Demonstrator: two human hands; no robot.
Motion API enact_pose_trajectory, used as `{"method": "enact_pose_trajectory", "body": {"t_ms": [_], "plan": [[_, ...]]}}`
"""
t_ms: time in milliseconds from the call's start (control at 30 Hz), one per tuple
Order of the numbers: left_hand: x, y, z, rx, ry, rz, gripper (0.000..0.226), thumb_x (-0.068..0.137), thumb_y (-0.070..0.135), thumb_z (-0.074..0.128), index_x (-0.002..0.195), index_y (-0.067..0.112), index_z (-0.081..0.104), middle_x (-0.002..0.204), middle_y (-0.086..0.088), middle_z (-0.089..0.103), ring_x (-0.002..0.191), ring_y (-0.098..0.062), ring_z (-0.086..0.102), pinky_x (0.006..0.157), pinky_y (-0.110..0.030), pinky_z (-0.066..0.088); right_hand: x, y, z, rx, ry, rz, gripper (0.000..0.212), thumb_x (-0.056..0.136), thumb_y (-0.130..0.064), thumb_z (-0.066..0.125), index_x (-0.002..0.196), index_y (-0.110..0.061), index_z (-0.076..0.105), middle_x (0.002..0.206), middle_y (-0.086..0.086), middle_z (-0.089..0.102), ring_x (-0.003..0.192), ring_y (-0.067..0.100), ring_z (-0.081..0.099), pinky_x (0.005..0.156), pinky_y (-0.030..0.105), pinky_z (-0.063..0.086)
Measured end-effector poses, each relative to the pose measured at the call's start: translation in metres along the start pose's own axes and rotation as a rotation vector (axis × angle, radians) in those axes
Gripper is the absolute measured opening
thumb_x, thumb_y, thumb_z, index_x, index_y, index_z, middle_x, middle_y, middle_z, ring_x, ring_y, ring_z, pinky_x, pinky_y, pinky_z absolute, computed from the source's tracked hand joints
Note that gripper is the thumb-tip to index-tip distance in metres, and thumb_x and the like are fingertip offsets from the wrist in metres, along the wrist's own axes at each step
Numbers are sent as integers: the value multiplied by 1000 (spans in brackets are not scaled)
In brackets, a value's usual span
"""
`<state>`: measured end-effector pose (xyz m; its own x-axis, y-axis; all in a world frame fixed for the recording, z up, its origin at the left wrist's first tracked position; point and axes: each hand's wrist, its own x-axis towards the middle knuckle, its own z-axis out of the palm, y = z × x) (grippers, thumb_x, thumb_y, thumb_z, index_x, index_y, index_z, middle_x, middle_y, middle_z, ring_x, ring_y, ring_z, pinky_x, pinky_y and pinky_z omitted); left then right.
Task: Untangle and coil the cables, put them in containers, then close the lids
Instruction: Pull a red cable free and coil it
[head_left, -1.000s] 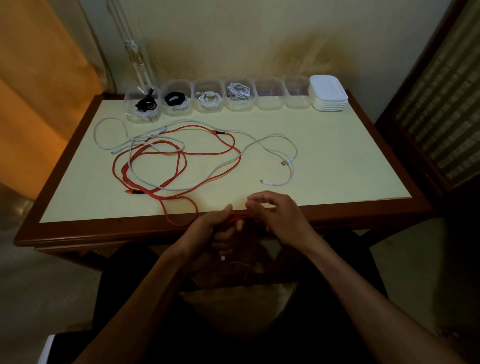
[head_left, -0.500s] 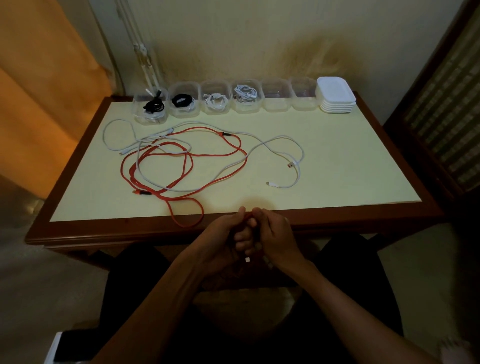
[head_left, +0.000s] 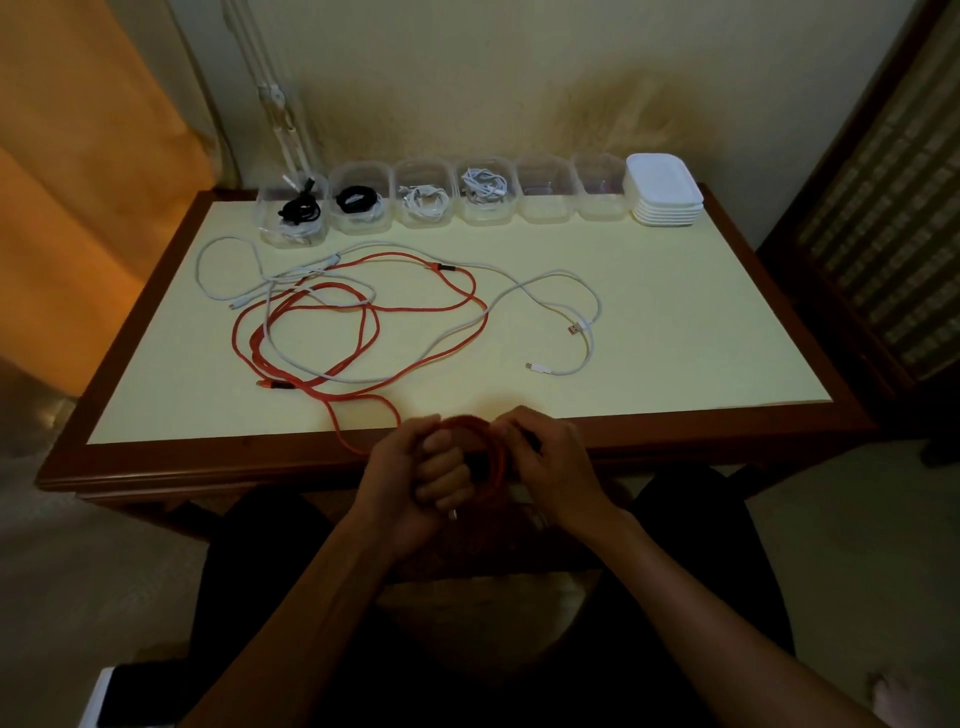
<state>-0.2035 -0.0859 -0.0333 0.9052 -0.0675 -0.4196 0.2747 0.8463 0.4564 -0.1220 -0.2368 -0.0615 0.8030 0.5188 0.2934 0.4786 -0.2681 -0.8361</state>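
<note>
A long red cable (head_left: 363, 306) lies in loose loops on the yellow tabletop, tangled with a white cable (head_left: 550, 280). Its near end runs off the front edge into a small red coil (head_left: 493, 457) between my hands. My left hand (head_left: 410, 473) grips that coil with curled fingers. My right hand (head_left: 550, 467) pinches the red cable on the coil's right side. Several clear containers (head_left: 545, 195) stand in a row at the back; those on the left hold coiled black and white cables, the two on the right look empty. A stack of white lids (head_left: 665, 189) sits at the row's right end.
The table (head_left: 208, 467) has a dark wooden rim and stands against a stained wall. An orange curtain (head_left: 78, 182) hangs at the left and a dark wooden cabinet (head_left: 883, 208) stands at the right. My lap is below the front edge.
A red loop now shows between my hands, wound round the left one. My hands stay at the front edge, and the cables on the table lie much as before.
</note>
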Motion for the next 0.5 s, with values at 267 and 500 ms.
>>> {"method": "enact_pose_trajectory", "body": {"t_ms": [267,500], "plan": [[6,36,2,-78,232,365,9,86,22,46,79,17,46,66,3,41,63,-11,41,74,-29,34,-40,-3,1,-136,-813,201,46,99,-28,59,142,-16,51,111,-6,69,88,-10,56,72,1,35],[22,8,-14,1109,318,155,29,104,28,35,91,8,51,81,-4,52,73,-17,51,73,-35,46,-3,-52,-35,42,-505,140,24,92,-11,66,114,-19,72,101,-15,71,98,-2,66,89,19,51]]}}
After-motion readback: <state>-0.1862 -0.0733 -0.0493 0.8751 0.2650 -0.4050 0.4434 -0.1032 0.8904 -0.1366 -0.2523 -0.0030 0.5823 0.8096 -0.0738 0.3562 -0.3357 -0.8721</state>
